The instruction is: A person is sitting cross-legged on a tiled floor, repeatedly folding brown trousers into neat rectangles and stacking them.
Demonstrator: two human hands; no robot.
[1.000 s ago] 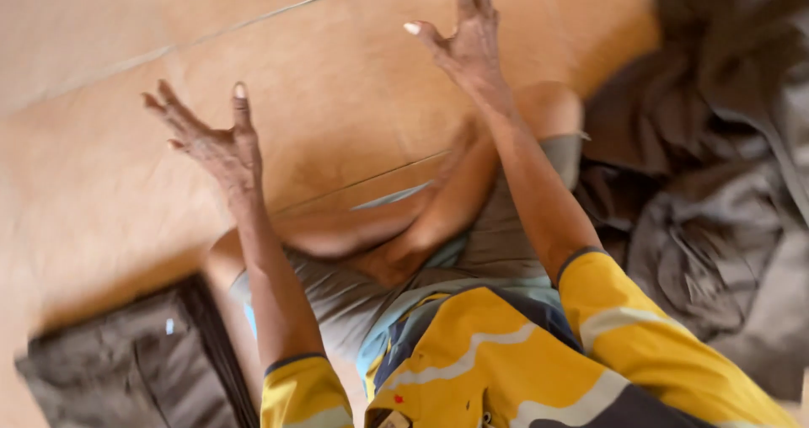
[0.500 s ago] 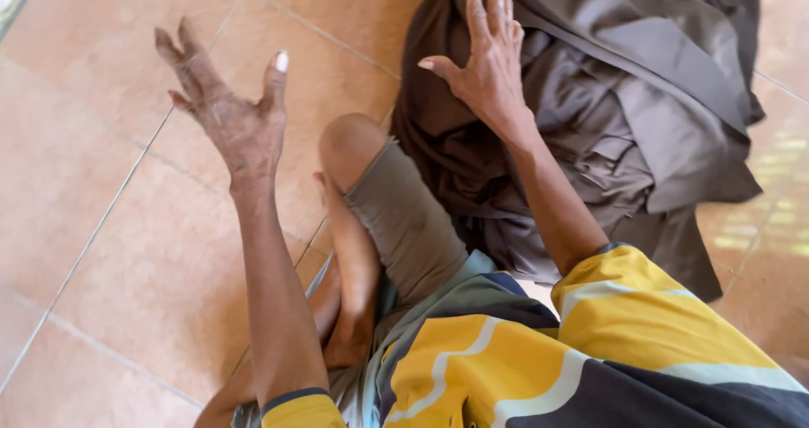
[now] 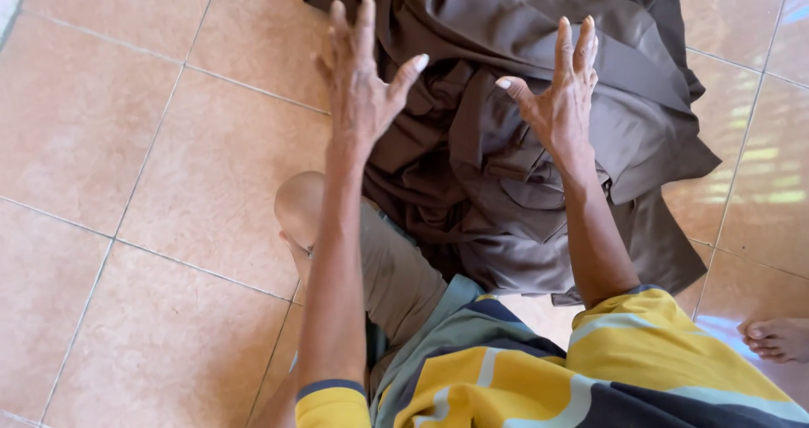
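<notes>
- Left hand (image 3: 364,82): raised, palm facing inward, fingers spread and straight, thumb out toward 3 o'clock. Holds nothing. Its fingertips lie over the left edge of the pile of dark brown clothes (image 3: 539,141); whether they touch the fabric cannot be told.
- Right hand (image 3: 563,99): also raised and spread, thumb pointing toward 9 o'clock, fingers up toward 12 o'clock. Empty. It hangs over the middle of the clothes.
- The two hands face each other, well apart, with crumpled fabric showing between them.
- Clothes: heaped on the tiled floor (image 3: 126,184), filling the view from 12 o'clock to 3 o'clock. Folds, a flap and seams visible; the heap touches the bent knee (image 3: 303,200) on its left side.
- Knee sits at centre, in grey-brown shorts (image 3: 396,276); yellow and blue striped shirt (image 3: 522,377) at 6 o'clock.
- A bare foot (image 3: 779,338) at 4 o'clock, at the frame edge, on the tile; whose it is cannot be told.
- Judgement on handling: the fabric looks limp and layered, so a clean pick would need both hands lowered together onto one garment's edge, pinching a seam rather than a handful, to avoid dragging the whole heap.
</notes>
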